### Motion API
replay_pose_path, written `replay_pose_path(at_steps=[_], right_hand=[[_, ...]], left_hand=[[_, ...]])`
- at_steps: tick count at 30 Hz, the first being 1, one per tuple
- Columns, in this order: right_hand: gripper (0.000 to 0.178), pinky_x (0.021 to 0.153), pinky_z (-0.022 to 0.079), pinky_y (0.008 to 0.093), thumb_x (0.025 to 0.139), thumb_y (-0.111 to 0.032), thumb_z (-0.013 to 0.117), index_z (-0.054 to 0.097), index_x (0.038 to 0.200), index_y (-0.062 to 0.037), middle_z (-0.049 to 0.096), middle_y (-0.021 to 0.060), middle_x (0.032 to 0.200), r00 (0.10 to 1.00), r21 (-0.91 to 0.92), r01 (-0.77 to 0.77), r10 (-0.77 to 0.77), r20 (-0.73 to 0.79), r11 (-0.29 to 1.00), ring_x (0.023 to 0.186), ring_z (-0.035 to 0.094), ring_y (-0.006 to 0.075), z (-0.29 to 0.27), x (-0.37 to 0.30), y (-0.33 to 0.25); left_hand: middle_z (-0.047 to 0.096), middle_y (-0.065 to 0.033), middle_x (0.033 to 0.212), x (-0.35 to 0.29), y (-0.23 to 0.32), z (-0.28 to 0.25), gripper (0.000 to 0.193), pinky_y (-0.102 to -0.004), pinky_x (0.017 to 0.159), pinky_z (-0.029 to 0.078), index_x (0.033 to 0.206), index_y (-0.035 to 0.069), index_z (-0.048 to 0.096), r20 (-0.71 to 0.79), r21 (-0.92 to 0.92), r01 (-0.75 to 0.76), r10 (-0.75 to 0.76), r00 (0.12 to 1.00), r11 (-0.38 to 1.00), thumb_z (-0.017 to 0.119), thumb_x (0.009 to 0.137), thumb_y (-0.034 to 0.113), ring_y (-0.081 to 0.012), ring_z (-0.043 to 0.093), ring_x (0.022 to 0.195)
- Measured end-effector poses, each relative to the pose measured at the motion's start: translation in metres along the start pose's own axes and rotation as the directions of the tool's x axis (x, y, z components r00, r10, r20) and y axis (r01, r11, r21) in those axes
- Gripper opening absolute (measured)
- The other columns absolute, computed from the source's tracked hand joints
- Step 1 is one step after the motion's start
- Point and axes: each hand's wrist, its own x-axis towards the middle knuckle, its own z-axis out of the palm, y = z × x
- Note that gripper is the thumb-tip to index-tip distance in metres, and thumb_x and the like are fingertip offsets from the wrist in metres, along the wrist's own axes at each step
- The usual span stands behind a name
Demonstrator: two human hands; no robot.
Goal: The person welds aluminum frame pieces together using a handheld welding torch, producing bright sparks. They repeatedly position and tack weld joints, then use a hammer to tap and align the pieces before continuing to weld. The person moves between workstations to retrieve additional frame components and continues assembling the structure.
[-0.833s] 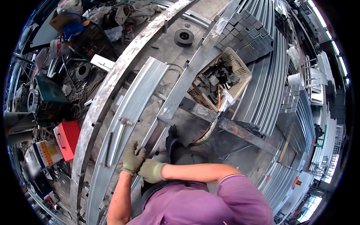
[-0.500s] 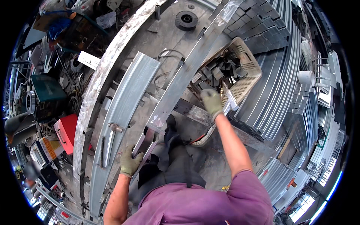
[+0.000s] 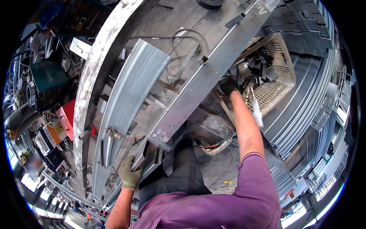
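My left hand (image 3: 130, 173), in a greenish work glove, is closed round the side of a short grey metal channel (image 3: 154, 156) in front of my legs. This channel sits by the near end of a long flat steel beam (image 3: 190, 100). My right hand (image 3: 228, 86) reaches over the beam's right side into a beige plastic crate (image 3: 288, 68). Dark shadow covers the hand, and its fingers are hidden among small metal offcuts (image 3: 244, 70). Close to my right wrist, a torch-like tool (image 3: 256, 107) with a brass tip and pale handle leans in the crate.
A curved galvanized channel (image 3: 129, 87) lies left of the beam, with a hammer (image 3: 113, 133) on it. Beyond runs a whitish curved beam (image 3: 103, 53). Stacked steel profiles (image 3: 301, 103) fill the right side. A red box (image 3: 68, 118) and cables (image 3: 187, 42) lie about.
My right hand has gone from above the crate's near edge down among the offcuts. My left hand remains on the short channel. The whole view has shifted.
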Motion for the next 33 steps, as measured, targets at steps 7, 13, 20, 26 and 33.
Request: replay_pose_path(at_steps=[7, 13, 20, 26, 33], right_hand=[[0.062, 0.111, 0.055, 0.0479, 0.095, -0.038, 0.065, 0.067, 0.141, 0.0027, 0.067, 0.0308, 0.144, 0.999, -0.165, 0.027, -0.023, 0.029, 0.986, 0.135, 0.067, 0.0406, 0.022, 0.045, 0.004], [0.059, 0.109, 0.055, 0.0493, 0.095, -0.041, 0.067, 0.069, 0.136, 0.0009, 0.07, 0.03, 0.139, 0.999, -0.281, 0.025, -0.03, -0.012, 0.959, 0.132, 0.069, 0.0422, 0.007, 0.033, -0.017], [0.056, 0.107, 0.055, 0.0509, 0.094, -0.044, 0.069, 0.071, 0.131, -0.0012, 0.074, 0.0292, 0.132, 0.98, -0.272, -0.136, 0.088, -0.18, 0.953, 0.127, 0.071, 0.044, -0.045, -0.049, -0.021], [0.06, 0.102, 0.055, 0.0483, 0.094, -0.047, 0.077, 0.071, 0.128, 0.0018, 0.078, 0.0248, 0.124, 0.821, 0.331, -0.044, 0.223, -0.525, 0.942, 0.115, 0.075, 0.0418, -0.112, -0.196, -0.012], [0.039, 0.091, 0.058, 0.0317, 0.102, -0.011, 0.077, 0.07, 0.138, 0.003, 0.079, 0.009, 0.116, 0.828, 0.719, 0.471, 0.024, -0.56, 0.511, 0.104, 0.07, 0.0134, -0.069, -0.398, -0.08]], left_hand=[[0.077, -0.0157, 0.123, 0.006, 0.004, -0.005, 0.062, -0.0472, 0.1, 0.057, 0.127, 0.009, 0.073, 0.01, 0.022, -0.047, 0.047, 0.999, 0.999, 0.088, 0.066, 0.012, -0.0398, 0.073, 0.114], [0.075, -0.016, 0.127, 0.005, 0.0, -0.006, 0.064, -0.0497, 0.101, 0.056, 0.128, 0.01, 0.072, 0.036, -0.016, -0.039, 0.04, 0.999, 0.999, 0.088, 0.066, 0.015, -0.0405, 0.071, 0.117], [0.074, -0.0153, 0.129, 0.003, 0.0, -0.007, 0.06, -0.0501, 0.103, 0.055, 0.13, 0.011, 0.069, 0.058, -0.012, -0.009, 0.01, 0.998, 1.0, 0.089, 0.074, 0.021, -0.0405, 0.07, 0.119], [0.073, -0.0166, 0.132, 0.003, 0.001, -0.013, 0.06, -0.0505, 0.104, 0.056, 0.135, 0.012, 0.068, 0.101, -0.063, -0.018, 0.024, 0.995, 0.998, 0.087, 0.079, 0.021, -0.0413, 0.069, 0.122], [0.071, -0.024, 0.138, 0.015, -0.014, -0.025, 0.062, -0.0499, 0.108, 0.053, 0.153, 0.009, 0.059, 0.344, -0.183, -0.029, 0.092, 0.935, 0.983, 0.075, 0.096, 0.028, -0.0452, 0.067, 0.128]])
